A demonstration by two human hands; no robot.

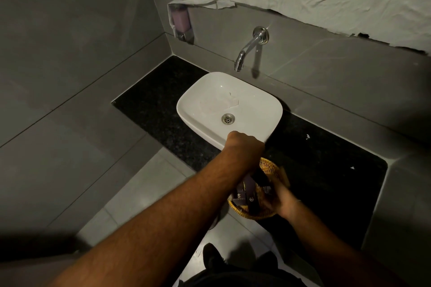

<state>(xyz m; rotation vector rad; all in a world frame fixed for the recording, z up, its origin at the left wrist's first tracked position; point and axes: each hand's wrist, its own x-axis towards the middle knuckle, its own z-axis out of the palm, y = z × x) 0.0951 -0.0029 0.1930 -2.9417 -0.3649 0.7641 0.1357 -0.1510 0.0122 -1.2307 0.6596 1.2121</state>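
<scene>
Basket point(268, 164) of dark boxes point(242, 196) sits at counter point(326, 170) edge, its rim gripped by curled fingers of right hand point(277, 202), likely to steady it. Above it, left hand point(245, 144) looks fisted; what it holds cannot be told.

Location type: bathroom, washbasin area; the fit-out looks like hotel/guest use.

Indicators:
- White countertop basin point(186, 100) w/ metal drain point(228, 119), set on a black speckled stone counter point(158, 100).
- Chrome tap point(247, 50), wall-mounted, spout over the basin.
- Soap dispenser point(181, 22) fixed to the wall in the corner, left of the tap.
- Walls and floor in large grey tiles point(70, 53).
- Wicker basket point(268, 164) at the counter's front edge, containing small dark boxes point(242, 194) w/ logo, i.e. toiletry-type packs.
</scene>
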